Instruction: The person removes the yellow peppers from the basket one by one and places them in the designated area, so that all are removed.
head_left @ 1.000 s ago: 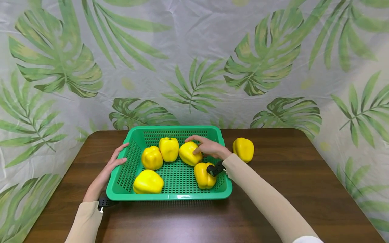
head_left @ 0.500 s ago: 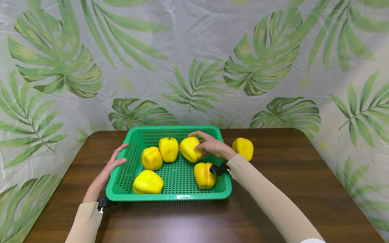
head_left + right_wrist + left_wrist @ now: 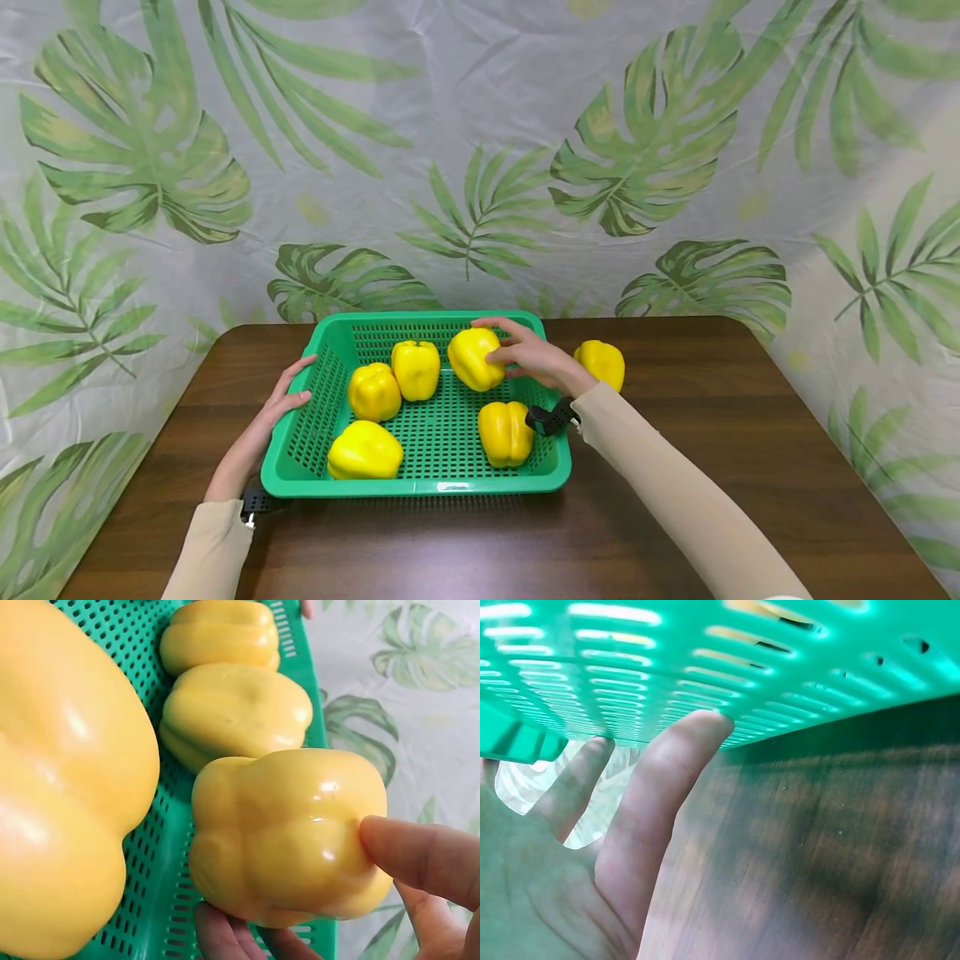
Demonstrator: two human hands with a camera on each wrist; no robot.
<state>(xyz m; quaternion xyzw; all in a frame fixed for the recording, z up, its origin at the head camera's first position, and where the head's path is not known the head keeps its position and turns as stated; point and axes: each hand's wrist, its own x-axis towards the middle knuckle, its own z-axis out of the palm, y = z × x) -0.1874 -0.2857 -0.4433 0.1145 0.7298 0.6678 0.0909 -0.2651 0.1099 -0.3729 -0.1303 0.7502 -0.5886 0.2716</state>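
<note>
My right hand point(image 3: 534, 357) grips a yellow bell pepper point(image 3: 474, 360) at the back right of the green plastic basket point(image 3: 420, 487). In the right wrist view the thumb presses one side of this pepper point(image 3: 292, 832) and the fingertips point(image 3: 217, 930) curl under it. The pepper is raised above the basket floor. My left hand point(image 3: 272, 417) rests along the basket's left side with its fingers extended. In the left wrist view the straight thumb point(image 3: 664, 795) touches the slotted basket wall point(image 3: 630, 675).
Several other yellow bell peppers lie in the basket: one at front left point(image 3: 365, 451), one at front right point(image 3: 506, 434), a pair at back left point(image 3: 416, 370). Another pepper point(image 3: 602, 363) sits on the brown wooden table point(image 3: 712, 417) right of the basket. A leaf-patterned cloth point(image 3: 480, 167) hangs behind.
My right hand has lifted the gripped pepper off the basket floor, moving it up and slightly right. The left hand and the basket have stayed in place.
</note>
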